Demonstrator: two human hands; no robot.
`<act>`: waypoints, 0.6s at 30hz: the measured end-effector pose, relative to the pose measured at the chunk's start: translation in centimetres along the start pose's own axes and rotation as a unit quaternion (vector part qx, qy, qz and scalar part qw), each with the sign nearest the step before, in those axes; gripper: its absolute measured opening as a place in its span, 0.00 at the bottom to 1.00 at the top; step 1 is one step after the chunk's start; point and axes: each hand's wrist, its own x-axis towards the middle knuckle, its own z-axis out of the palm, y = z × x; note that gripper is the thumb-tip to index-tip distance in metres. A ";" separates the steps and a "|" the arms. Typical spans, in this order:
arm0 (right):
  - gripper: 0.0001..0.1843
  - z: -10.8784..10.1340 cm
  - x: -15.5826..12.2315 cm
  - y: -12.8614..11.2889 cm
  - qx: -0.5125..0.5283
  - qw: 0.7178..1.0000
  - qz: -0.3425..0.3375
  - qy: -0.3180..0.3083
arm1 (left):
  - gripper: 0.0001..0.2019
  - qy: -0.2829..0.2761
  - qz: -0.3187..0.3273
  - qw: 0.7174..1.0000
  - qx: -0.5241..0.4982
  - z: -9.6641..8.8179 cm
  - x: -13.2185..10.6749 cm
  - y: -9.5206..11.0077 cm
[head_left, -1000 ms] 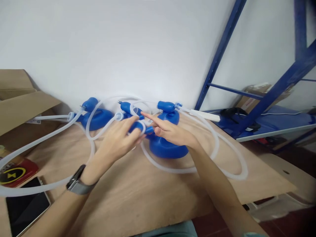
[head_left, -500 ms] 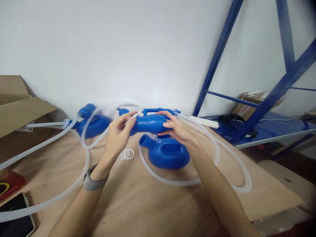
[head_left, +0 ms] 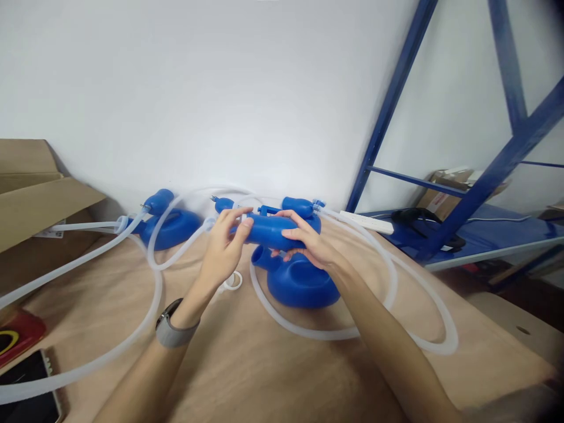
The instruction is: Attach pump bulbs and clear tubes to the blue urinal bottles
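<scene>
A hollow blue plastic urinal funnel point(head_left: 268, 231) is held crosswise in front of me, above a blue urinal bottle point(head_left: 304, 283) on the table. Around its left end, by a white ring point(head_left: 245, 218), close the thumb and fingers of my left hand point(head_left: 227, 244). My right hand point(head_left: 311, 241) grips its right end, thumb in front and fingers above and below. The bottle beneath has an open neck pointing left and a recessed grip. A loose white ring cap point(head_left: 233, 281) lies on the table below my left hand.
Another blue bottle point(head_left: 174, 228) with a clear hose point(head_left: 79, 264) lies to the left, beside an open cardboard box point(head_left: 48, 200). Further blue pieces point(head_left: 297, 205) sit by the wall. A phone point(head_left: 33, 385) is at lower left. A blue metal shelf point(head_left: 480, 226) and white power strip point(head_left: 366, 222) stand right.
Both hands and the blue funnel have come slightly lower. The funnel's left end and its white ring show more clearly between my left fingers. The whole view has shifted a little.
</scene>
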 end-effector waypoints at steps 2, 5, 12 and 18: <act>0.30 0.6 0.0 0.1 -0.041 0.999 -0.011 0.015 | 0.15 -0.011 0.030 0.999 0.032 0.3 -0.4 -0.2; 0.29 1.3 -0.1 0.1 -0.065 0.997 -0.036 0.010 | 0.16 -0.011 0.063 0.998 0.028 0.8 -1.2 -0.3; 0.27 1.7 -0.8 -0.8 -0.056 0.998 -0.004 -0.004 | 0.24 -0.044 0.156 0.986 -0.035 1.0 -2.2 0.0; 0.32 2.4 -0.2 0.6 -0.110 0.993 0.019 -0.045 | 0.21 -0.122 0.089 0.987 0.062 -2.8 0.0 0.8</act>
